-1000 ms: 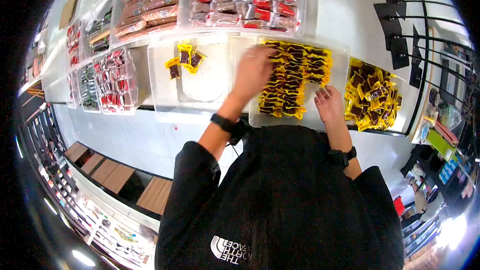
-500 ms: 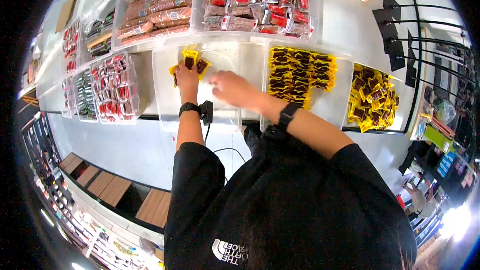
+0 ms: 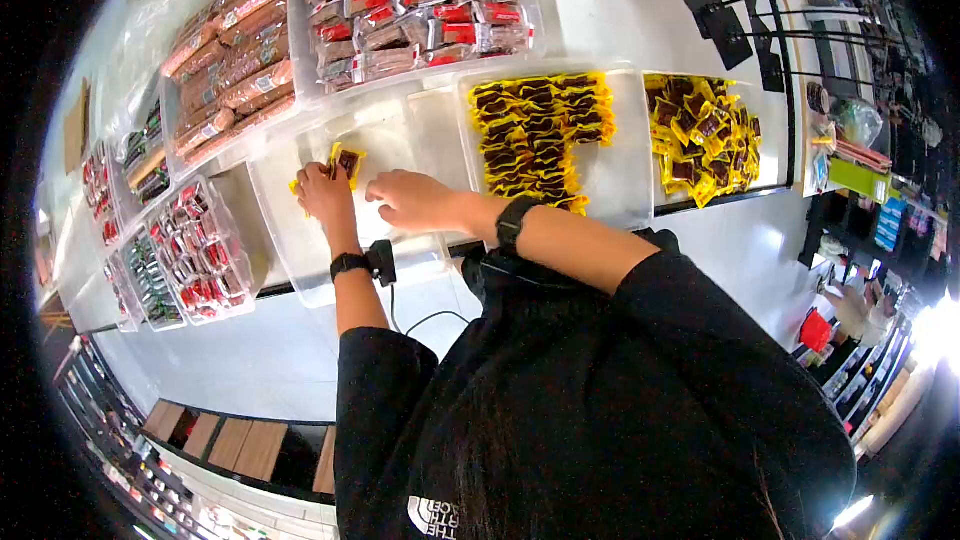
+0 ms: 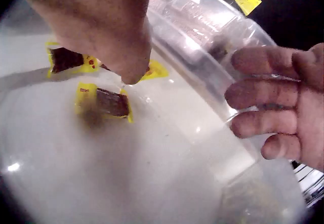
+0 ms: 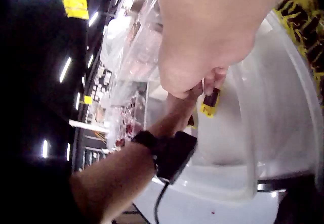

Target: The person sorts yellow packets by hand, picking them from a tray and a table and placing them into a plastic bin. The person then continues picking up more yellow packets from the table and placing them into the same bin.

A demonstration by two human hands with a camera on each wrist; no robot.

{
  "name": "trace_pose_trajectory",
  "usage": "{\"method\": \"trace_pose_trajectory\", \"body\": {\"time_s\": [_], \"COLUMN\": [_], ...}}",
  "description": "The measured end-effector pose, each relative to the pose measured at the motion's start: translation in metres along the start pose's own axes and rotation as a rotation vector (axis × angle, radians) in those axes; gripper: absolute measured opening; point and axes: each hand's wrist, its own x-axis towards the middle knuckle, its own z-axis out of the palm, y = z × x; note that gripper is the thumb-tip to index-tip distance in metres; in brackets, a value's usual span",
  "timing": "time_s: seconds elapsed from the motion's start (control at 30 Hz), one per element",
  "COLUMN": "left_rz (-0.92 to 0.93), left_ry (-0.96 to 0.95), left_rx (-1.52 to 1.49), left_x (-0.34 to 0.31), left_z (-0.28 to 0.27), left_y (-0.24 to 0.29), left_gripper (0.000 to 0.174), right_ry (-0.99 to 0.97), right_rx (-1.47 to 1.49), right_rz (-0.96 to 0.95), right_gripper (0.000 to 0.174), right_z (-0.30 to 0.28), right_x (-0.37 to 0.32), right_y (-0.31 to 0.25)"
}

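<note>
My left hand (image 3: 328, 198) is over a few small snack packets (image 3: 347, 162) with yellow wrappers and dark contents, inside a clear plastic bin (image 3: 388, 136). In the left wrist view its bent fingers pinch one packet, yellow wrapper poking out beside a fingertip, and part of it is hidden. Another packet (image 4: 112, 101) lies flat below the hand. My right hand (image 3: 412, 202) hovers to the right over the same bin, holding nothing. Its fingers (image 4: 263, 93) are spread apart and loosely extended in the left wrist view.
Right of this bin, a second clear bin (image 3: 625, 165) holds rows of yellow packets (image 3: 530, 140). A loose pile (image 3: 705, 135) lies farther right. Bins of red-labelled packets (image 3: 420, 15) and long sausages (image 3: 235, 55) stand behind. Black metal prongs (image 3: 735, 35) stick out at the back right.
Both hands have moved left, from the bin of rows to the bin with the few packets. Since half a second ago the hands stay there while the head view has shifted.
</note>
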Motion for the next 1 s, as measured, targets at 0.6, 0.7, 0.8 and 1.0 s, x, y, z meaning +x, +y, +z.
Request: {"method": "trace_pose_trajectory", "body": {"time_s": [0.6,0.7,0.8,1.0], "left_rz": [0.631,0.754,0.901,1.087], "left_ry": [-0.999,-1.015,-0.917,-0.618], "left_rx": [-0.958,-0.826,-0.661,-0.452], "left_x": [-0.087,-0.090,-0.093,-0.099], "left_z": [-0.066,-0.038,-0.005,0.015], "left_y": [0.263,0.274,0.288,0.308], "left_gripper": [0.038,0.030,0.023,0.020], "right_ry": [0.420,0.461,0.683,0.589], "right_rx": [0.190,0.313,0.271,0.543], "right_rz": [0.638,0.766,0.850,1.137], "right_gripper": [0.039,0.038,0.049,0.062], "right_z": [-0.161,-0.163,-0.154,-0.161], "right_x": [-0.232,-0.244,-0.243,-0.244], "right_y": [0.088,0.084,0.098,0.057]}}
